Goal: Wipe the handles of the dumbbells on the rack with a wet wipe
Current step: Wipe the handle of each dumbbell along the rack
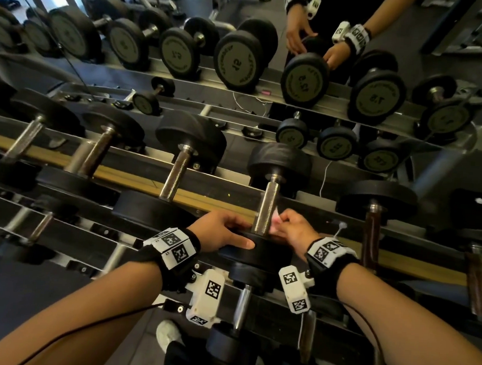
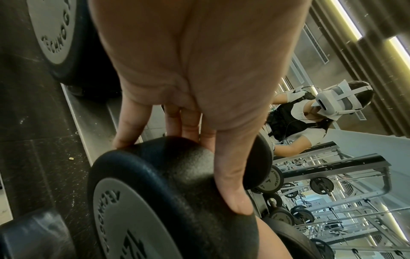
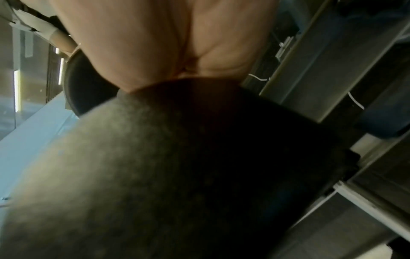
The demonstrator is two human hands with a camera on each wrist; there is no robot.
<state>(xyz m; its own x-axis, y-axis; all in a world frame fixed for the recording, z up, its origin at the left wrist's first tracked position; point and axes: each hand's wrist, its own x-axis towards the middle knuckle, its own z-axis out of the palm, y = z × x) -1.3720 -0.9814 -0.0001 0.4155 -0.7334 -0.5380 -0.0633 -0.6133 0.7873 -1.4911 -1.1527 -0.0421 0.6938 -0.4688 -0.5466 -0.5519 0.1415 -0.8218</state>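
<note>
- Black rubber meets your left hand [image 1: 221, 231]: its fingers lie straight and spread over the near head of the dumbbell [image 1: 258, 249], thumb along the rim, steadying it without curling round.
- Your right hand [image 1: 295, 230] reaches in from the right with the wrist bent; its fingers curl and pinch a pink wet wipe [image 1: 274, 222] against the right side of the steel handle [image 1: 266, 207], near its lower end.
- That dumbbell sits on the front edge of the rack [image 1: 193, 199], on the upper tier, fourth along the row from the left.
- Your right wrist view shows only the palm above a blurred weight head.
</note>
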